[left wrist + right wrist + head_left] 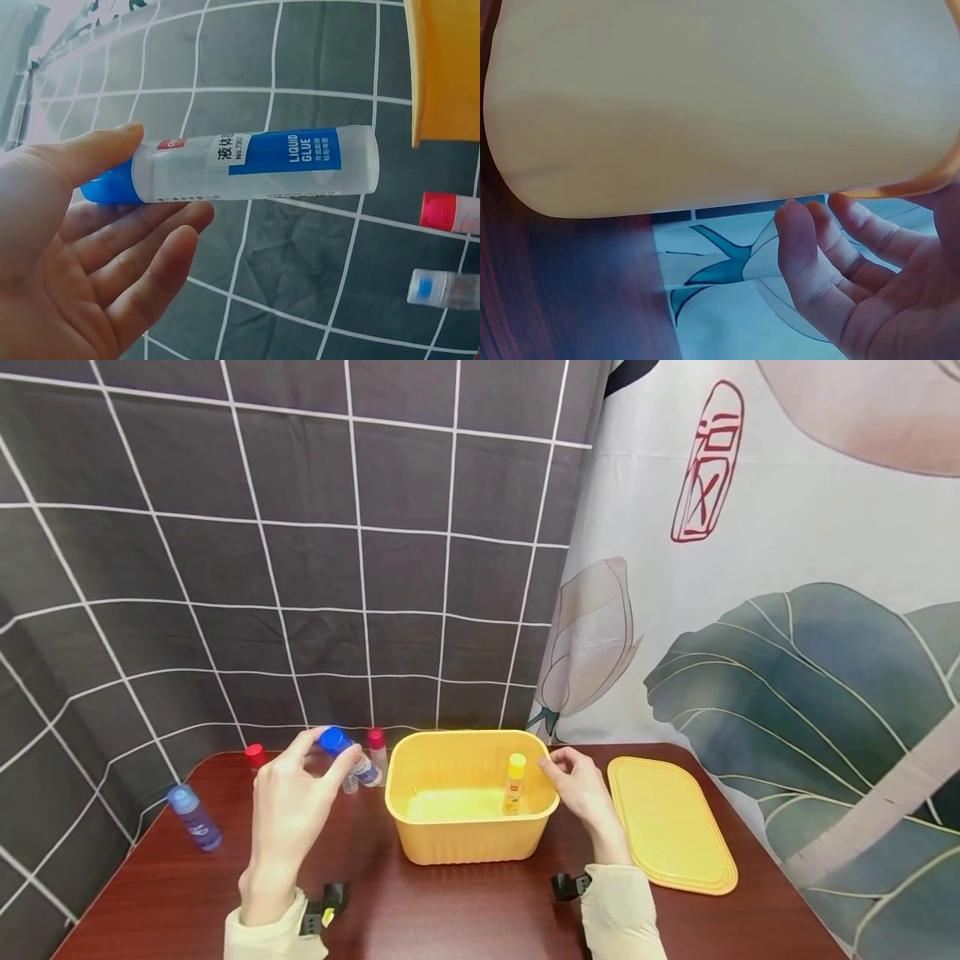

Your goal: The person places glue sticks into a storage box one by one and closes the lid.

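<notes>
My left hand (283,822) pinches a clear liquid glue bottle (255,161) by its blue cap, thumb on one side and fingers on the other. The bottle is held tilted above the table, left of a yellow plastic bin (472,843). Standing inside the bin near its right end is a glue stick (513,789) with a yellow cap. My right hand (588,793) grips the bin's right rim, its fingers along the outside in the right wrist view. The bin's wall (705,112) fills much of that view.
A flat yellow lid (671,827) lies right of the bin. Behind my left hand stand a red-capped tube (377,745), a small clear bottle (350,784) and another red cap (256,753). A blue bottle (195,818) stands at the far left. Hanging cloths border the table.
</notes>
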### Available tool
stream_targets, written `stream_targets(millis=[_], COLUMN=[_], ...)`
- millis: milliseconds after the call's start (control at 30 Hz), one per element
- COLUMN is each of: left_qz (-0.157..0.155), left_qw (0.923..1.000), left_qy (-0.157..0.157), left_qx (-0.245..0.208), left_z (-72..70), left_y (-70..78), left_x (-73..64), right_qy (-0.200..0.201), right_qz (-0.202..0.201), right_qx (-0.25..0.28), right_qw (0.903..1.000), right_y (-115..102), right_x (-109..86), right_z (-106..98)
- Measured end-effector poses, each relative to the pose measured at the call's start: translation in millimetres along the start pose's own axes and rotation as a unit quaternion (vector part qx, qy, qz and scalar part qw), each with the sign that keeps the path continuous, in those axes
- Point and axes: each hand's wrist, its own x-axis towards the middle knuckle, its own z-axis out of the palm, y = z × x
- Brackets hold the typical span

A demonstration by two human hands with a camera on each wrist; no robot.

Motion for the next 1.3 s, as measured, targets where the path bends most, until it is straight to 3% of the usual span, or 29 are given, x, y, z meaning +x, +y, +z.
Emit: stream_targets(millis=[300,567,833,1067,1300], left_qz=[-0.012,0.003,0.032,0.053,0.101], left_qw=[0.9989,0.9971,0.9887,0.9737,0.9443], left_qy=[-0.046,-0.073,-0.144,-0.221,-0.312], left_qx=[-0.005,-0.024,-0.027,-0.009,0.026], left_z=[4.3,13.6,27.3,39.2,65.2], left_y=[6.7,9.2,10.6,18.8,33.5], left_x=[-2.4,-1.7,12.6,37.1,56.3], right_qy=[0.002,-0.001,0.001,0.004,0.002], right_qz=[-0.002,-0.005,-0.001,-0.004,-0.004], right_qx=[-0.004,-0.005,0.01,0.007,0.01], right_qw=[1.0,1.0,1.0,1.0,0.9999], right_y=[2,-2,1,0,0], right_x=[-0.4,-2.3,-1.9,-1.2,-1.7], right_z=[1,1,3,1,0])
